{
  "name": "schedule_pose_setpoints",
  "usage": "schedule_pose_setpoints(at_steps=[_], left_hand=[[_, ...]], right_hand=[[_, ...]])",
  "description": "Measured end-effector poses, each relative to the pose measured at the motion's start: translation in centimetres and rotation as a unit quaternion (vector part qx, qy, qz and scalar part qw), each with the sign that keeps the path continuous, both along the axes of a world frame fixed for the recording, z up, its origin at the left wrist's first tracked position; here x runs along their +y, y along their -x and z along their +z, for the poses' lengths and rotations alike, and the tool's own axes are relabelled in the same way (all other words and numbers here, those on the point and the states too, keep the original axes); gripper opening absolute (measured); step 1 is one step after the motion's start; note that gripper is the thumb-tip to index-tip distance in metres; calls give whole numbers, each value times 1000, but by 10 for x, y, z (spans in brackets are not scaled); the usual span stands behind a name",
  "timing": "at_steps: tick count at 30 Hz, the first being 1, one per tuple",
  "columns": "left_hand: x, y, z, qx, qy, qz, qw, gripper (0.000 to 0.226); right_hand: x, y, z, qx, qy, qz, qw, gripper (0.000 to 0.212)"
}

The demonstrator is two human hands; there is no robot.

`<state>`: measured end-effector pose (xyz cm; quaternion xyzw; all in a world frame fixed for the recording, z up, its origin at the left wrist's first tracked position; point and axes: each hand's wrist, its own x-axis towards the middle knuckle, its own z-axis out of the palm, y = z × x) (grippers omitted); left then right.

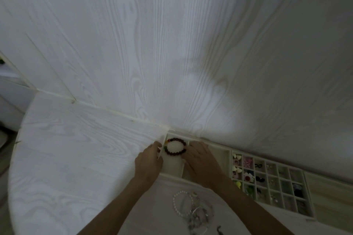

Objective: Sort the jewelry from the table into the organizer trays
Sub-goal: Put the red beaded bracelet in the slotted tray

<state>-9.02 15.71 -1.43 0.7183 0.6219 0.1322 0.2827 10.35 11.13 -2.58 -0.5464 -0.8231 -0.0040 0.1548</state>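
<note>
A white wood-grain panelled wall point(172, 44) fills most of the view, and below it lies the white wood-grain table point(66, 149) with a rounded left edge. Every place below is given from the cream organizer tray with long compartments point(221, 155), which sits against the wall at the back of the table.

Touching that tray on its right is a cream grid tray of small square cells point(275, 183), holding small pieces: heart and flower shapes in pink, white and yellow, and darker bits too blurred to name. Right of the grid tray a pale wooden surface point(328, 196) shows.

The left hand point(149, 160) rests at the long tray's left edge, fingers curled over the rim, thumb side toward the table. The right hand point(200, 158) lies palm down over the tray's middle compartments, fingers fairly straight and spread, fingertips at the divider beside the leftmost compartment; it grips nothing that can be seen.

In front of the long tray, between the two forearms, a loose pile of jewelry point(194, 210) lies on the table: a white pearl-bead bracelet point(176, 204) and a tangle of silvery chains and bangles.

Inside the long tray's leftmost compartment, between the two hands, lies a dark red beaded bracelet with a few orange and green beads point(175, 146), flat on the cream lining.
</note>
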Motion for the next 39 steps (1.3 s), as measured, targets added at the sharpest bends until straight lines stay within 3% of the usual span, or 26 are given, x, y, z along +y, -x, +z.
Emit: schedule_pose_setpoints(at_steps=[8, 11, 16, 23, 30, 33, 39], left_hand=[[-4, 2, 25, 0, 31, -33, 999, 47], [-17, -10, 49, 4, 22, -85, 996, 36], [-60, -61, 71, -1, 86, -221, 972, 24], [-152, -166, 65, 14, 125, -345, 930, 25], [-260, -247, 41, 31, 150, -389, 908, 32], [-293, -270, 29, 43, 119, -412, 903, 41], [-331, -292, 20, 82, 92, -478, 870, 50]], right_hand=[[-20, -21, 31, 7, 7, -45, 999, 31], [-54, -54, 48, 39, 22, -76, 996, 29], [-135, -117, 60, 54, 73, -126, 988, 32], [-253, -196, 67, 96, 131, -236, 958, 15], [-371, -260, 51, 136, 253, -346, 893, 36], [-397, -267, 37, 150, 292, -360, 873, 39], [-388, -248, 22, 202, 267, -406, 851, 26]])
